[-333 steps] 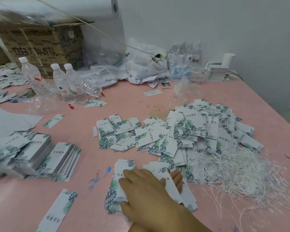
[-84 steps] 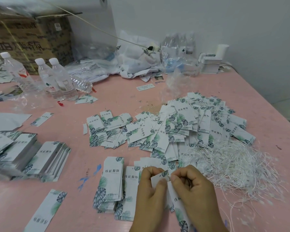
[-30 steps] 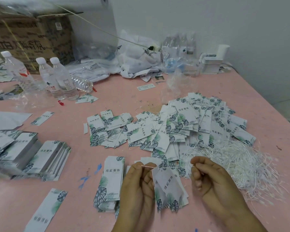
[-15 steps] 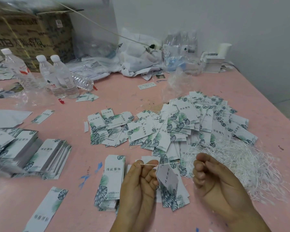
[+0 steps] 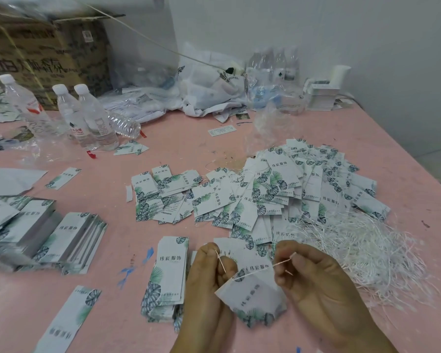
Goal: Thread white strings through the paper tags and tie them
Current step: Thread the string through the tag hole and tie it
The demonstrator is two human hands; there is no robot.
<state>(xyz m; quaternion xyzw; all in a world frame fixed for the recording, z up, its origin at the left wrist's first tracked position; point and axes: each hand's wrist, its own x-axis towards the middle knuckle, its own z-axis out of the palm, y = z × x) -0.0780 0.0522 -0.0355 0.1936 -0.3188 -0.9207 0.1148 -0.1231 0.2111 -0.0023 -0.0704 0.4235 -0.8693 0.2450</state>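
Lower centre of frame: left hand pinches one end of a white string, right hand pinches the other. String runs taut btwn them w/ a paper tag hanging from it at its top edge. Prob. so the hole stays put and both ends are free for knotting; tie not yet made, judging by the straight run.

Loose strings piled at right, near the right hand, handy for the next pick. Strung tags heaped mid-frame; unstrung stacks just left of the hands, more at far left.

Writing: tags read "玮宸服饰". Bag at back shows "HOTEL". Carton upper left has big Chinese print, not legible. Water bottles stand on the pink desk; labels too small.
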